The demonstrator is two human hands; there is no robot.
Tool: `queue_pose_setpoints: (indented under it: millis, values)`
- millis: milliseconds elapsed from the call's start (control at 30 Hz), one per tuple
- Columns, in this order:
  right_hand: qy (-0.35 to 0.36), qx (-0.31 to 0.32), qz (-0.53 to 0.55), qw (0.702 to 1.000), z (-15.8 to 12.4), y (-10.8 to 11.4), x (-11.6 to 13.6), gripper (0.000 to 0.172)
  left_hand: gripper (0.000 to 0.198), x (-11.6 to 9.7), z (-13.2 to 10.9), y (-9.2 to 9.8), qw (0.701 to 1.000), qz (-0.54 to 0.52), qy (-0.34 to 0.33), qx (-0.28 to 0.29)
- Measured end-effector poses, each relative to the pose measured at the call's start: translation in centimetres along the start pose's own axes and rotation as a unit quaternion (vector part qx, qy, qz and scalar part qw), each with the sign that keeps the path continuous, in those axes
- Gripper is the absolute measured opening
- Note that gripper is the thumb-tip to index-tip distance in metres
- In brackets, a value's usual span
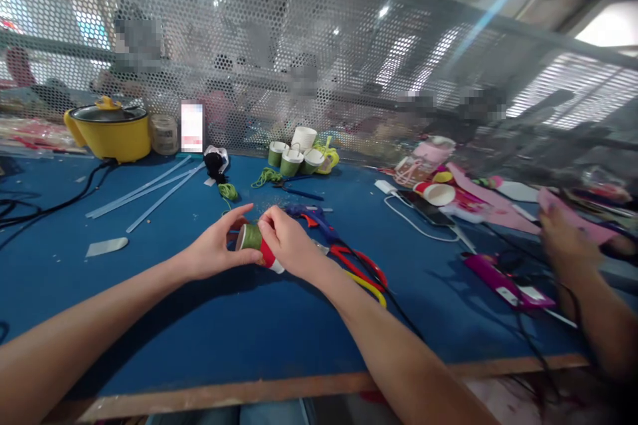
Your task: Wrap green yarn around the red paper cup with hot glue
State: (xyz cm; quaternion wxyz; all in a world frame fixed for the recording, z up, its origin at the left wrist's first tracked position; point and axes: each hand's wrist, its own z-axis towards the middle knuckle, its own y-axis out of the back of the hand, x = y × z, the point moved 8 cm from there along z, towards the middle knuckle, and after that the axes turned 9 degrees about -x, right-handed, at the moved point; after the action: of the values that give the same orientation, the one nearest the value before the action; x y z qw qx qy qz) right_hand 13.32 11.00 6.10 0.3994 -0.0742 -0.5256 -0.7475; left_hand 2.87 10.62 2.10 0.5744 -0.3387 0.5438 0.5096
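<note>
A paper cup point(252, 237), its open-end part wrapped in green yarn and the rest red and white, lies tilted between my hands above the blue tabletop. My left hand point(219, 244) grips it from the left, thumb along its near side and forefinger raised beyond it. My right hand point(286, 239) is closed at the cup's right side, thumb and forefinger pinched at its upper edge; what sits in the pinch is hidden. Just right of that hand lie a blue glue gun point(323, 229) and scissors point(366, 265) with red and yellow handles.
Green-wrapped cups point(292, 162), green yarn point(268, 177) and pliers point(304, 192) stand or lie at the back. Translucent glue sticks point(142, 193) and a yellow electric pot point(112, 136) are left. On the right are a phone point(426, 207), a purple power strip point(503, 282) and another person's hand point(568, 239).
</note>
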Motion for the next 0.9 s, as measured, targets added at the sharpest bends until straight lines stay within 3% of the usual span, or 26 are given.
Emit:
queue_pose_setpoints:
  millis: [300,600,900]
  values:
    - [0.029,0.001,-0.048,0.998,-0.5,-0.4,1.0,0.01,0.069,-0.1,-0.1,0.2,0.999,0.036,0.023,-0.013]
    - [0.061,0.001,-0.079,0.995,-0.6,-0.9,1.7,0.011,0.068,-0.3,-0.2,0.3,0.998,0.054,0.023,-0.029]
    - [0.05,-0.004,0.012,0.999,-0.4,-0.3,1.6,0.013,0.067,0.1,-0.1,0.3,0.999,0.037,0.026,-0.028]
